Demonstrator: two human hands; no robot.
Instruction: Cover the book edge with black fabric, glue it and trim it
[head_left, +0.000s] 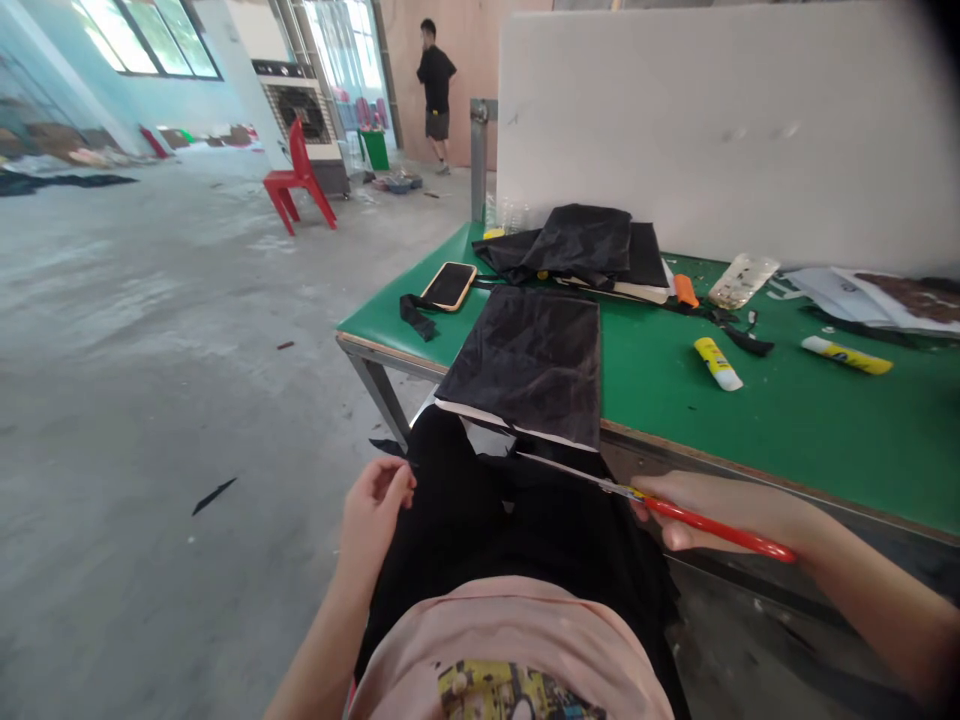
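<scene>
Right hand (pixel 679 510): wrapped around a pair of scissors (pixel 716 528), glossy red handle, slim metal blades pointing across the lap just below the surface's near edge. Left hand (pixel 379 495): fingers curled in, thumb against forefinger, beside the knee. A thin black strip (pixel 386 446) shows right behind its fingertips; cannot tell whether it is pinched or merely behind.

Black-covered slab (pixel 529 360): flat, book-like, skin creased and faintly shiny like thin plastic or cloth, pale edge along the near side. Lies on the green surface (pixel 810 440), near end jutting over the rim. Surface smooth-topped, edged in worn wood, metal frame below.

Behind the slab: heap of black sheets (pixel 585 240), wrinkled, loosely folded over something pale-edged. To the left, a phone (pixel 450 286) in a light case, a crumpled black ribbon (pixel 417 316) against its near corner. To the right, two yellow-and-white glue sticks (pixel 718 364), cylindrical, and a crinkled clear plastic pack (pixel 742 280).

Hard to make out: scissor tips merge with dark trousers (pixel 517 500); whether the blades are parted, unclear. Some right-hand fingers hidden behind the handle. Heap's lower layers covered. Papers (pixel 885 300) at far right cut off by the frame.
</scene>
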